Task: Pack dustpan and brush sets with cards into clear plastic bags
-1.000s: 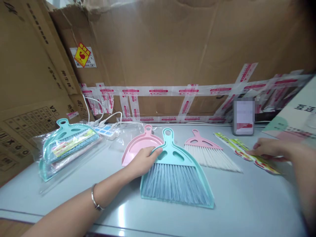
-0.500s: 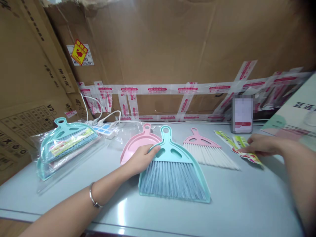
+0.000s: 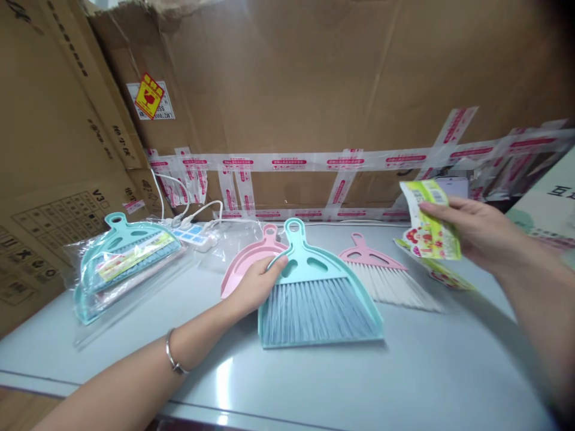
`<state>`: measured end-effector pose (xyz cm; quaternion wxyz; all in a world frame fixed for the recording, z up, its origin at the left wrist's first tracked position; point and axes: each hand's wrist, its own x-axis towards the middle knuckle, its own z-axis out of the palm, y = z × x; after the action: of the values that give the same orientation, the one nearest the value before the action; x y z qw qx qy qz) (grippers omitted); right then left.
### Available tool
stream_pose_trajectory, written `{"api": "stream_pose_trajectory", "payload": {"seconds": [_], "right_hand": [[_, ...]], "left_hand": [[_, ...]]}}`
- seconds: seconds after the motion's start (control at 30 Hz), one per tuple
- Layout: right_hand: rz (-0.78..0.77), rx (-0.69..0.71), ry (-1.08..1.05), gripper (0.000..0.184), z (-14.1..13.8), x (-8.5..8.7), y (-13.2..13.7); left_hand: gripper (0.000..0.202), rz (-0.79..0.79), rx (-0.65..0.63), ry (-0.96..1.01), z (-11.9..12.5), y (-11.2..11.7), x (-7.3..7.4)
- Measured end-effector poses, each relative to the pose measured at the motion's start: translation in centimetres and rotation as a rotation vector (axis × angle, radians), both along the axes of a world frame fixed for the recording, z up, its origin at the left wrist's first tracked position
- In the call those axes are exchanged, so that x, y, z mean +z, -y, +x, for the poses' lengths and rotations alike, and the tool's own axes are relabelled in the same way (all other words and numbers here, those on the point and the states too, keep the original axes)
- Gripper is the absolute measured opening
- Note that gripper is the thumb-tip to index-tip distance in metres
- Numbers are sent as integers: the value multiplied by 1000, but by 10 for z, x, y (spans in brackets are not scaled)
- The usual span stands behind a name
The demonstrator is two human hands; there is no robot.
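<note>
My left hand (image 3: 257, 281) grips the left edge of a mint-green dustpan (image 3: 375, 299), thumb on top. A mint hand brush (image 3: 314, 305) with blue-grey bristles lies nested in that pan. Up in my right hand (image 3: 476, 230) is a printed cardboard label (image 3: 433, 221), pinched between thumb and fingers. Below it, a second printed label (image 3: 449, 275) lies on the table. A pink dustpan (image 3: 245, 263) sits partly hidden behind my left hand and the mint pan. To the right of the mint pan lies a pink hand brush (image 3: 377, 266) with white bristles.
At the left, a mint dustpan-and-brush set (image 3: 130, 257) lies in clear plastic. A power strip (image 3: 195, 235) with white cables stands behind it. Cardboard boxes (image 3: 278, 78) wall off the back and left. A phone (image 3: 456, 187) leans at the back right, partly covered by my right hand.
My right hand has lifted one label off the table, turning it upright; the other stays lying there. My left hand still holds the mint dustpan, which has tilted and shifted slightly.
</note>
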<state>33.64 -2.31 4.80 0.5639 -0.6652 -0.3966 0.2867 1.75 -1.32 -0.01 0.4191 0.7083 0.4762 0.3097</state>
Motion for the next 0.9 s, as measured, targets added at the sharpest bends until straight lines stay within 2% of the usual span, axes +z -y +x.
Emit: {"api": "stream_pose_trajectory", "payload": {"seconds": [0.07, 0.13, 0.2, 0.3, 0.4, 0.57, 0.7, 0.9], "right_hand": [[100, 95, -284, 9, -46, 9, 14], [88, 288, -426, 21, -89, 10, 30], [53, 476, -532, 29, -121, 4, 42], [23, 526, -576, 34, -147, -12, 47], [30, 513, -461, 38, -151, -28, 40], [27, 504, -272, 35, -141, -44, 24], [-1, 499, -187, 31, -139, -51, 19], [-2, 527, -132, 33, -140, -54, 18]], "left_hand": [[40, -27, 98, 47, 1, 0, -1], [41, -92, 189, 119, 3, 0, -2], [46, -229, 245, 200, 5, 1, -4], [56, -448, 263, 352, 10, 3, -6], [56, -492, 252, 513, 14, 7, -6], [48, -369, 241, 647, 18, 12, -4], [50, -286, 208, 634, 17, 16, -4], [61, -186, 159, 477, 15, 17, -4]]}}
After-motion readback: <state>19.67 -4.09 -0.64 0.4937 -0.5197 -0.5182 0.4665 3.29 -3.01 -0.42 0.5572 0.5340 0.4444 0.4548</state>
